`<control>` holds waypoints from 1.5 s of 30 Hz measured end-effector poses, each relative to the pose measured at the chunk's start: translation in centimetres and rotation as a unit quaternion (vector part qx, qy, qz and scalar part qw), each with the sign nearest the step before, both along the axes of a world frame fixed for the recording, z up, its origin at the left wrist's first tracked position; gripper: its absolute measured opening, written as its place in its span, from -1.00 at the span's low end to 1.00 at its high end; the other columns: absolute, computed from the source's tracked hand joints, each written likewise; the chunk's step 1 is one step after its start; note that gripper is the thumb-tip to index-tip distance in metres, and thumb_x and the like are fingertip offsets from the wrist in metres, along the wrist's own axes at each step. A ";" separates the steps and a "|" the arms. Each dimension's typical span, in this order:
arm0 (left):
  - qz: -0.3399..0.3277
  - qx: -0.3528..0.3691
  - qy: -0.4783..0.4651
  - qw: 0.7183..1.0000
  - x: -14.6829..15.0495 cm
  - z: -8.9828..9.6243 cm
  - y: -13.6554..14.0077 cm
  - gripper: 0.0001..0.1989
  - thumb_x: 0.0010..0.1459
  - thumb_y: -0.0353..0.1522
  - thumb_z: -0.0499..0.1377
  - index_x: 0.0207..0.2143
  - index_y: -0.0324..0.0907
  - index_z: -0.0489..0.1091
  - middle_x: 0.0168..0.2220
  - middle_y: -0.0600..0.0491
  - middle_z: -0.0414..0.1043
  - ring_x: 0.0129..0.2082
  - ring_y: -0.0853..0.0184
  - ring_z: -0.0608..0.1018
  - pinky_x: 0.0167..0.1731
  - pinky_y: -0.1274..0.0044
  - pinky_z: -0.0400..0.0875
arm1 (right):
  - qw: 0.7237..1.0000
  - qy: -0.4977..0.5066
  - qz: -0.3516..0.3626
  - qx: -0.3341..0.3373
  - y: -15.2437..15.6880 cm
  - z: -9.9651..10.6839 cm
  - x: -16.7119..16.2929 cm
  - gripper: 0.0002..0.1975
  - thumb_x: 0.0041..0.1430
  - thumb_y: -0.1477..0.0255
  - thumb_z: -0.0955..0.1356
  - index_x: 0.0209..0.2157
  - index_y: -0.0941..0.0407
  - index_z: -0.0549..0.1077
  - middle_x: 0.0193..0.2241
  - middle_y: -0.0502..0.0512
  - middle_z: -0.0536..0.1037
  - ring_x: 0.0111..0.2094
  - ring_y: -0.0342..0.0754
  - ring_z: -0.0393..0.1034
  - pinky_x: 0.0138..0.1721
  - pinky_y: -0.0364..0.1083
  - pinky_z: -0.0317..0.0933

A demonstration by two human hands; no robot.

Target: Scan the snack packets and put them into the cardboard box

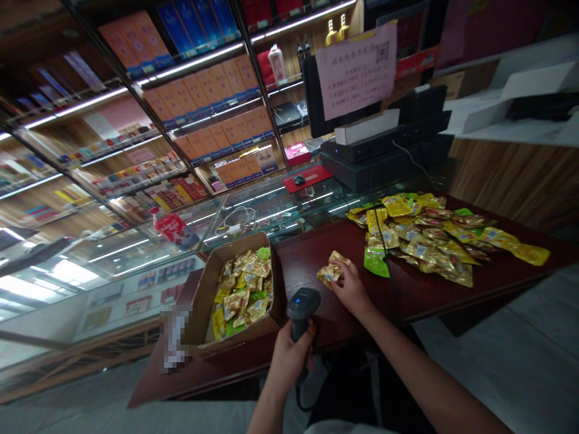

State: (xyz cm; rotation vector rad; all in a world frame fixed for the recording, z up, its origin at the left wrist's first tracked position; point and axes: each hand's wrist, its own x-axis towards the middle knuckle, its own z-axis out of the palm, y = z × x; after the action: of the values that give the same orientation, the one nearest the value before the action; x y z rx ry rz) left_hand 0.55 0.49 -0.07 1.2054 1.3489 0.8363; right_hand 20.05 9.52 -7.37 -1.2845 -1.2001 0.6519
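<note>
My left hand (289,352) is wrapped round the handle of a black barcode scanner (304,303), whose head shows a small blue light. With my right hand (350,286) I grip a small gold snack packet (332,270) just above the dark red table. Left of the scanner stands an open cardboard box (275,283) holding many gold, yellow and green packets (246,286). To the right of my right hand lies a loose pile of similar packets (427,241), with a green one (376,262) at its near left edge.
Behind the dark red table (312,247) runs a glass counter (266,199) with a mouse on a red mat (307,179). A monitor (314,102) bearing a pink paper notice stands at the back. A red-labelled bottle (172,226) is beyond the box. A dark cable crosses the pile.
</note>
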 end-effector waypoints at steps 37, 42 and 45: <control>-0.071 -0.007 0.036 0.997 -0.2 4.3 -0.5 -0.72 0.10 -0.17 0.23 -0.31 -0.21 0.38 -0.67 0.21 0.31 -0.80 0.48 0.33 -0.74 0.66 0.19 | 0.990 -0.022 0.139 0.005 -0.7 0.8 0.3 -0.52 0.08 0.58 0.32 0.06 0.04 0.48 -0.02 0.13 0.54 -0.14 -0.03 0.49 -0.09 -0.04 0.40; -0.069 -0.009 0.033 0.997 -0.2 4.5 -0.6 -0.69 0.09 -0.14 0.25 -0.32 -0.21 0.37 -0.67 0.22 0.29 -0.79 0.48 0.32 -0.75 0.66 0.17 | 0.991 -0.027 0.133 0.021 -0.6 0.8 0.2 -0.51 0.07 0.61 0.31 0.05 0.04 0.49 -0.04 0.13 0.55 -0.14 -0.04 0.49 -0.09 -0.05 0.40; -0.072 -0.004 0.022 0.997 -0.2 4.6 -0.6 -0.69 0.08 -0.13 0.26 -0.35 -0.20 0.36 -0.66 0.22 0.28 -0.80 0.49 0.32 -0.75 0.66 0.17 | 0.991 -0.049 0.121 0.022 -0.5 0.7 0.1 -0.50 0.05 0.66 0.29 0.03 0.06 0.50 -0.06 0.15 0.57 -0.15 -0.04 0.50 -0.11 -0.05 0.41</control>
State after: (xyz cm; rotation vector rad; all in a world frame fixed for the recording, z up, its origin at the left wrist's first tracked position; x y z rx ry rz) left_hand 0.32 -0.14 4.50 1.3050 1.2822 0.7059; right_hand 20.20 9.03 -6.64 -1.1556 -1.4588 0.7387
